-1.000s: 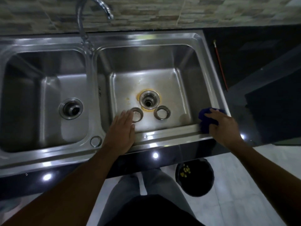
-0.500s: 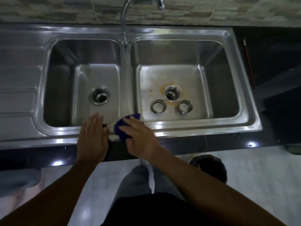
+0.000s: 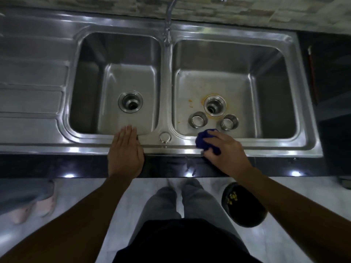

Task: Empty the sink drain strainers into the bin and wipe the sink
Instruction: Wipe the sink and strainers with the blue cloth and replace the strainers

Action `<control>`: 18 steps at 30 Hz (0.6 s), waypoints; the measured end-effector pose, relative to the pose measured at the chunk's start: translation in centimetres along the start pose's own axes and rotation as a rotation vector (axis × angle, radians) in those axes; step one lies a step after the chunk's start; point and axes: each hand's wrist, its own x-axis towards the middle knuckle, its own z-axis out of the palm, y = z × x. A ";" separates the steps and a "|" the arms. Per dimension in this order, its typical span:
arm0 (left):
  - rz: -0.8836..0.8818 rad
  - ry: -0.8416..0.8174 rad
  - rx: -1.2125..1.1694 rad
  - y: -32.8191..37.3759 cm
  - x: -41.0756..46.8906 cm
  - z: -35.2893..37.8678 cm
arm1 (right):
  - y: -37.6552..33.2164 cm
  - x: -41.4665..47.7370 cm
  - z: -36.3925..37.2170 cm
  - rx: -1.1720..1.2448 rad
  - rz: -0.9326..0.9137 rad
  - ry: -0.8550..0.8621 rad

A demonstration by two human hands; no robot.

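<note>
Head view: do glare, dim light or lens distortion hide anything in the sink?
Head view: dim overall, with glare spots on the sink's front rim and the dark counter edge; the wide-angle lens bows the rim; the two strainers, the orange stain and the blue cloth in the right hand are legible.

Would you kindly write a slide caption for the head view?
The right hand presses a blue cloth on the sink's front rim, left hand rests flat, two strainers stand in the right basin.
</note>
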 end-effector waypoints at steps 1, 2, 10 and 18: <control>-0.006 -0.002 0.003 0.0 0.1 0.1 | -0.2 0.0 0.1 0.006 0.006 0.004; -0.008 -0.004 0.008 0.0 0.1 0.1 | -0.8 0.1 0.3 0.013 0.004 0.007; -0.010 -0.051 0.047 0.3 0.1 -0.4 | -8.9 2.5 5.3 0.172 -0.277 -0.147; -0.028 -0.062 0.029 0.2 0.1 -0.3 | 0.1 1.8 1.0 0.103 -0.409 -0.098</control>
